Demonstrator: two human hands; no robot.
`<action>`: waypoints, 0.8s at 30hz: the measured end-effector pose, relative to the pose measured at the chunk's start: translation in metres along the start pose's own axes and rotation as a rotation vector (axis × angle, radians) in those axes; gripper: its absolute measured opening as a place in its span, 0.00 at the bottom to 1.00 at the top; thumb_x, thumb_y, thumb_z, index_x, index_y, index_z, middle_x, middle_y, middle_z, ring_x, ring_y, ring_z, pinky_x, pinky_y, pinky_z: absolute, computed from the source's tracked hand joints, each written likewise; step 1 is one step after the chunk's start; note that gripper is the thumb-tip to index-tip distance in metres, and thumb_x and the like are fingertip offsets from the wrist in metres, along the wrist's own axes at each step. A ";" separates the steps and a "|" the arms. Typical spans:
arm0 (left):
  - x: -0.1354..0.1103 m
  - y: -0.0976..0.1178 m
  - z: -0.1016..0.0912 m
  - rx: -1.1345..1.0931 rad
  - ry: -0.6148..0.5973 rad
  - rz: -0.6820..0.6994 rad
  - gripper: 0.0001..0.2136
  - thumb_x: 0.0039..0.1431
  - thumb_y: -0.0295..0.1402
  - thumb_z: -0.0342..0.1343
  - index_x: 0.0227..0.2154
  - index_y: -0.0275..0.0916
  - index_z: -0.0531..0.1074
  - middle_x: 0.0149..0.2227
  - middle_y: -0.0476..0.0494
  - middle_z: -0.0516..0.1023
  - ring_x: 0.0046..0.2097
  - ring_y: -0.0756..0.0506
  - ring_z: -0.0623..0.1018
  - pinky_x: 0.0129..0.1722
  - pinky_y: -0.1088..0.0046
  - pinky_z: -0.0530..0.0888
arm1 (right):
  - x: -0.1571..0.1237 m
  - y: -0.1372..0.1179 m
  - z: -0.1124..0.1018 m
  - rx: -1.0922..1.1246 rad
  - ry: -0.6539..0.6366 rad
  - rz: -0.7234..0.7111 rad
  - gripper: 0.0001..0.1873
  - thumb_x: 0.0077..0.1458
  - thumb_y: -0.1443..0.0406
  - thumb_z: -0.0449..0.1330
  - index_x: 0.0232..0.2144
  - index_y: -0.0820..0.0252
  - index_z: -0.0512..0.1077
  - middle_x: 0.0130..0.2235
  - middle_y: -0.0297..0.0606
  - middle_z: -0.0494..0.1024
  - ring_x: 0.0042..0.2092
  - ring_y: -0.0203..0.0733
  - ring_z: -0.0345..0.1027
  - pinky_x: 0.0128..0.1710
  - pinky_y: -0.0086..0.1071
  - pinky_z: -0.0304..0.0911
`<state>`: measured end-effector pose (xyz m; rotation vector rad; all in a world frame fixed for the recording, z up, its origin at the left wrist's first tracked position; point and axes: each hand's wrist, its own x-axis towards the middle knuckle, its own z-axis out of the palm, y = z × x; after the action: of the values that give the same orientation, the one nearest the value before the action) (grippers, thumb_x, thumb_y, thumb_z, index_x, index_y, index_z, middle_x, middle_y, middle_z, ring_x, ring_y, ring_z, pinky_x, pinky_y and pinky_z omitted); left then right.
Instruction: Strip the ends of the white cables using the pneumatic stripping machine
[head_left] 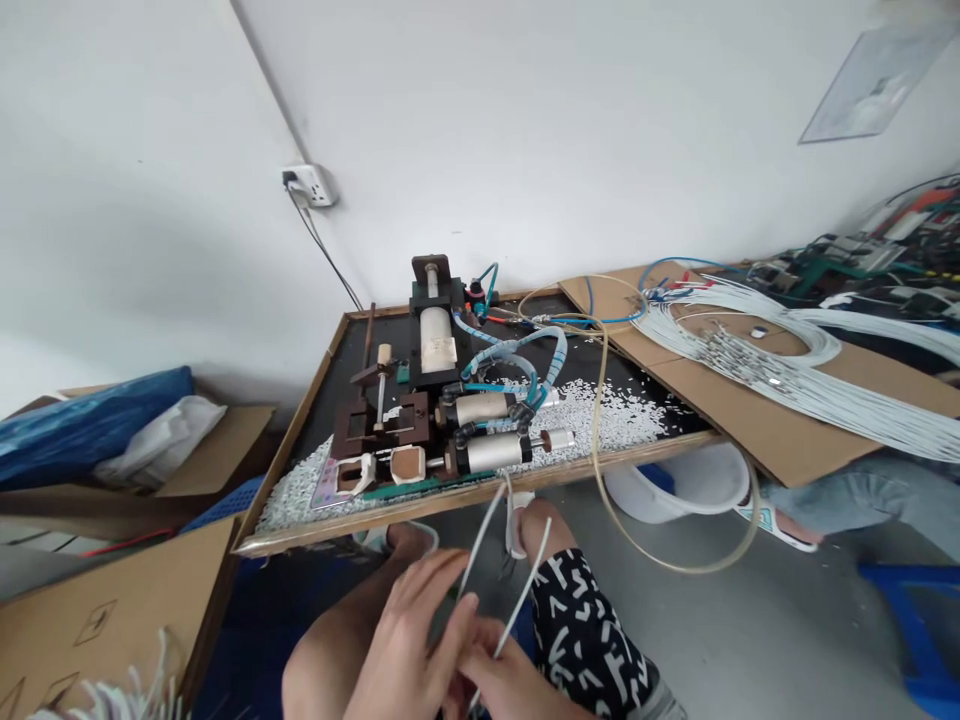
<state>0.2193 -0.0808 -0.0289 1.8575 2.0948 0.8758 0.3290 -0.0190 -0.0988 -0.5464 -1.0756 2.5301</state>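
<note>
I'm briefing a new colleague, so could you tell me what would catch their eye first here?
Probably the small pneumatic machine mid-bench, sitting among scattered white bits. To its right, a big bundle of white cables lies over cardboard. At the bottom, the left hand and right hand pinch two thin white wires.

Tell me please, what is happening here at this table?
A seated person holds thin white wires in both hands, the left hand and the right hand close together above the knees. In front, on a black table, stands a small pneumatic machine among white scraps. A bundle of white cables lies on cardboard.
</note>
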 end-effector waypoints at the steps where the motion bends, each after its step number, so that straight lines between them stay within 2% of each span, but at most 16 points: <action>1: 0.000 -0.001 0.001 -0.032 -0.042 -0.029 0.13 0.66 0.40 0.54 0.47 0.46 0.81 0.49 0.41 0.84 0.52 0.37 0.82 0.48 0.63 0.82 | -0.004 0.007 0.009 -0.008 -0.004 0.030 0.35 0.43 0.35 0.63 0.15 0.58 0.65 0.13 0.26 0.63 0.14 0.28 0.56 0.16 0.26 0.53; 4: -0.002 -0.004 0.007 -0.157 -0.198 -0.079 0.13 0.67 0.41 0.53 0.44 0.46 0.81 0.47 0.42 0.84 0.49 0.41 0.83 0.47 0.70 0.81 | -0.011 0.015 0.021 -0.044 0.029 0.066 0.28 0.42 0.42 0.69 0.25 0.59 0.69 0.13 0.24 0.63 0.15 0.27 0.56 0.16 0.24 0.49; 6: -0.004 -0.008 0.011 -0.166 -0.181 -0.149 0.15 0.67 0.42 0.51 0.43 0.45 0.82 0.47 0.41 0.84 0.50 0.41 0.83 0.49 0.70 0.80 | -0.011 0.014 0.020 -0.053 0.015 0.056 0.28 0.45 0.42 0.68 0.33 0.60 0.71 0.13 0.21 0.63 0.14 0.28 0.54 0.15 0.24 0.50; 8: -0.006 -0.015 0.013 -0.127 -0.138 -0.224 0.16 0.67 0.43 0.51 0.44 0.43 0.81 0.46 0.40 0.85 0.50 0.40 0.83 0.49 0.69 0.80 | -0.009 0.014 0.015 -0.019 0.007 0.021 0.32 0.46 0.40 0.64 0.38 0.61 0.69 0.11 0.20 0.63 0.12 0.28 0.51 0.15 0.23 0.52; 10: -0.007 -0.023 0.013 -0.065 -0.118 -0.263 0.16 0.67 0.42 0.50 0.47 0.43 0.79 0.46 0.40 0.85 0.49 0.39 0.83 0.48 0.67 0.80 | -0.008 0.018 0.010 0.060 0.068 -0.005 0.38 0.43 0.37 0.65 0.42 0.61 0.66 0.12 0.20 0.65 0.12 0.28 0.54 0.16 0.23 0.55; 13: -0.010 -0.035 0.014 0.041 -0.136 -0.226 0.17 0.69 0.38 0.46 0.51 0.42 0.77 0.49 0.40 0.84 0.50 0.40 0.83 0.48 0.65 0.80 | -0.012 0.029 0.003 0.178 0.219 -0.015 0.38 0.38 0.36 0.67 0.37 0.59 0.66 0.13 0.20 0.67 0.13 0.28 0.57 0.18 0.24 0.61; 15: -0.012 -0.043 0.019 0.121 -0.209 -0.183 0.19 0.69 0.33 0.42 0.51 0.41 0.77 0.50 0.39 0.84 0.51 0.40 0.82 0.50 0.64 0.79 | -0.015 0.037 0.000 0.219 0.267 -0.029 0.35 0.39 0.36 0.68 0.33 0.58 0.66 0.13 0.19 0.66 0.13 0.28 0.57 0.20 0.26 0.64; 17: -0.015 -0.051 0.026 0.238 -0.268 -0.166 0.21 0.67 0.28 0.40 0.53 0.39 0.76 0.50 0.36 0.83 0.52 0.39 0.82 0.53 0.60 0.78 | -0.018 0.043 -0.001 0.249 0.248 -0.036 0.34 0.40 0.36 0.67 0.30 0.58 0.66 0.13 0.19 0.65 0.12 0.28 0.57 0.20 0.26 0.66; 20: -0.015 -0.060 0.035 0.387 -0.254 -0.197 0.24 0.64 0.27 0.40 0.57 0.28 0.72 0.58 0.24 0.76 0.60 0.33 0.76 0.58 0.48 0.73 | -0.019 0.049 0.002 0.243 0.187 0.010 0.34 0.38 0.36 0.67 0.28 0.58 0.66 0.12 0.20 0.65 0.12 0.28 0.57 0.20 0.26 0.65; 22: -0.014 -0.060 0.034 0.329 -0.223 -0.237 0.24 0.65 0.31 0.41 0.59 0.26 0.70 0.62 0.23 0.71 0.64 0.31 0.71 0.61 0.45 0.69 | -0.017 0.049 0.004 0.188 0.142 0.060 0.35 0.35 0.35 0.67 0.27 0.58 0.65 0.12 0.21 0.65 0.12 0.29 0.58 0.20 0.26 0.65; 24: -0.012 -0.050 0.025 0.127 -0.220 -0.286 0.23 0.68 0.36 0.42 0.60 0.33 0.71 0.63 0.31 0.73 0.65 0.35 0.70 0.62 0.50 0.69 | -0.015 0.046 0.006 0.132 0.090 0.105 0.36 0.33 0.35 0.67 0.27 0.57 0.66 0.12 0.22 0.65 0.13 0.30 0.59 0.20 0.27 0.65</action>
<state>0.1930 -0.0863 -0.0794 1.5710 2.2411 0.4604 0.3327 -0.0595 -0.1255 -0.6892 -0.8628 2.6158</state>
